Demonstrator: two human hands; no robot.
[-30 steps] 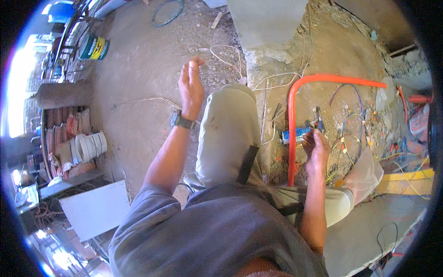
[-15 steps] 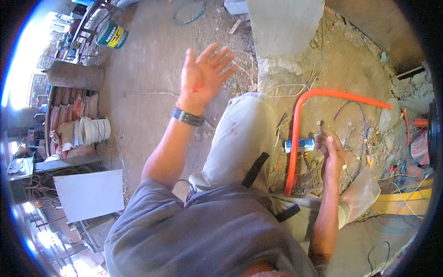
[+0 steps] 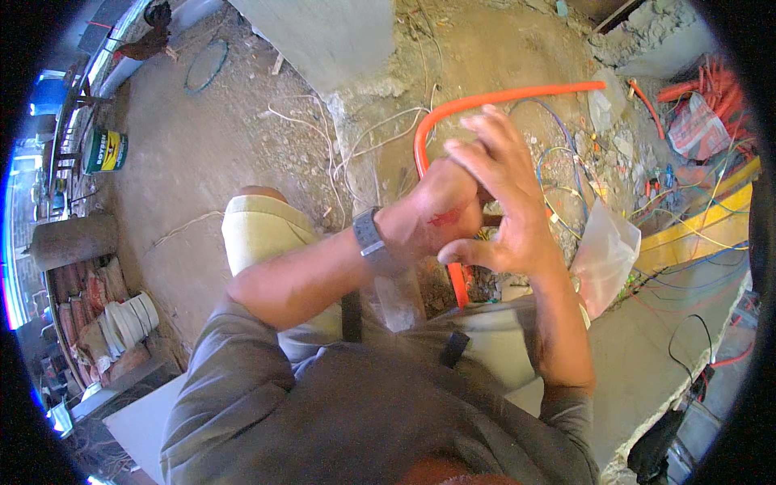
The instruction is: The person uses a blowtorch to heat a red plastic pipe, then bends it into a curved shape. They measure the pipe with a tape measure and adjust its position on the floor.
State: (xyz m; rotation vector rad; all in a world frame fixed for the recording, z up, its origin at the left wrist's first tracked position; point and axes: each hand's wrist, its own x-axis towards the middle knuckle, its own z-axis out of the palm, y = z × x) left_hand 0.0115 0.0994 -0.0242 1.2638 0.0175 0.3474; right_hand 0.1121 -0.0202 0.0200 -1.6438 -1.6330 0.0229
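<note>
In front of my lap my hands come together. My left hand has a red mark near the base of its palm, and a dark watch is on that wrist; its fingers are hidden at the right hand. My right hand is open beside it, fingers apart and bent and thumb stretched toward the left hand. A small dark brown piece shows between them; what it is, or which hand touches it, I cannot tell. Behind both hands an orange pipe bends in an arc over the ground, partly covered by them.
A clear plastic bag lies right of my right forearm, near a yellow bar. Loose wires and rubble spread beyond. At the far left stand a green bucket and a white bucket. A grey slab lies ahead.
My left hand has come from the open floor at left over to my right hand. My right hand has risen and opened. The view has shifted to the right, and the blue can no longer shows.
</note>
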